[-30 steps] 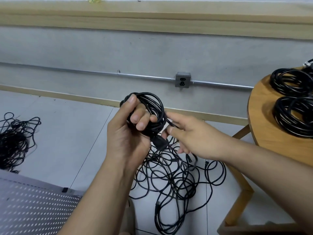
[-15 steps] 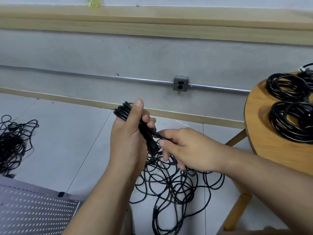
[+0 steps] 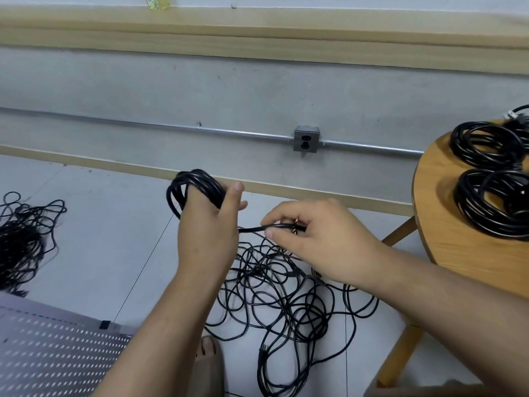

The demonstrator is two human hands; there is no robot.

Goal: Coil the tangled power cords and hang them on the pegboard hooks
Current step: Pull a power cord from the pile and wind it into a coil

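Down on the floor at the far left lies a black snarl of cords (image 3: 20, 242), and nearer me a grey perforated pegboard (image 3: 57, 353) fills the lower corner. Just right of it the person's left hand (image 3: 206, 233) is raised, its fingers curled through a coiled cord (image 3: 200, 181) so that the black loops ride over them, thumb standing up. From that coil a loose end (image 3: 252, 229) runs level to the right hand (image 3: 315, 239), which pinches it between thumb and fingertips. Beneath both hands a tangled heap (image 3: 286, 296) of thin black cord sprawls over the tiles. On the wall behind sits a metal socket box (image 3: 306, 138); a scrap of yellow tape (image 3: 156, 1) higher up is too blurred to read. At the far right a round wooden table (image 3: 446, 224) carries an upper coil (image 3: 486, 144) and a lower coil (image 3: 495, 207), side by side.
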